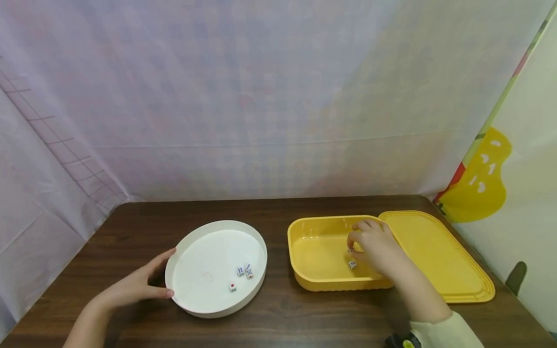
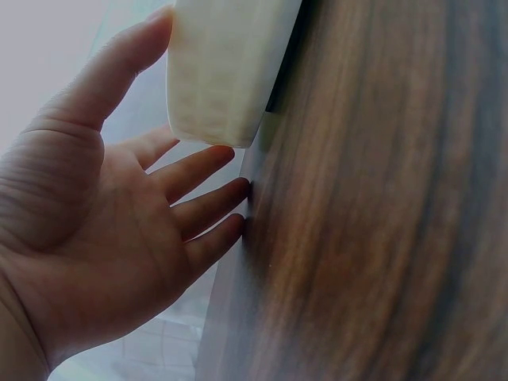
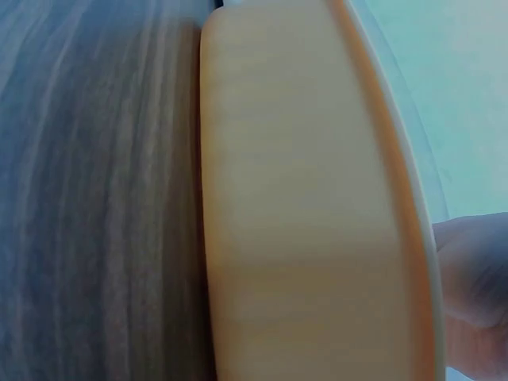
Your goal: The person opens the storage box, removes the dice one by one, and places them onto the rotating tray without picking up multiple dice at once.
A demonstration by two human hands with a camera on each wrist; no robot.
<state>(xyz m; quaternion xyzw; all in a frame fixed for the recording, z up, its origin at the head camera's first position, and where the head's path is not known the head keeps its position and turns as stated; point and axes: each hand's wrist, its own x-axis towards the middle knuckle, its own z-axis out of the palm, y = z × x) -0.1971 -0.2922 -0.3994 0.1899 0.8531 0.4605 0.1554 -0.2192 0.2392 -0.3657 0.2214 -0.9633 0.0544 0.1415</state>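
Note:
My left hand (image 1: 126, 290) is at the left side of a round white tray (image 1: 191, 303), thumb and fingertips touching its wall. In the left wrist view the fingers (image 2: 202, 173) are fairly straight and the thumb meets the rim. Three small white dice lie in the tray: a die with a red dot (image 1: 232, 287) and two blue-dotted dice (image 1: 241, 271) side by side. My right hand (image 1: 376, 244) reaches into a yellow box (image 1: 339, 285), pinching a die (image 1: 350, 250), partly hidden by the fingers. Another die (image 1: 352, 265) lies on the box floor just below the fingertips.
A yellow lid (image 1: 435, 256) lies flat on the dark wooden table (image 1: 278, 324), right of the box. Behind the table hangs a pale checked curtain (image 1: 252, 106). A dark rounded object (image 1: 516, 278) stands past the right table edge.

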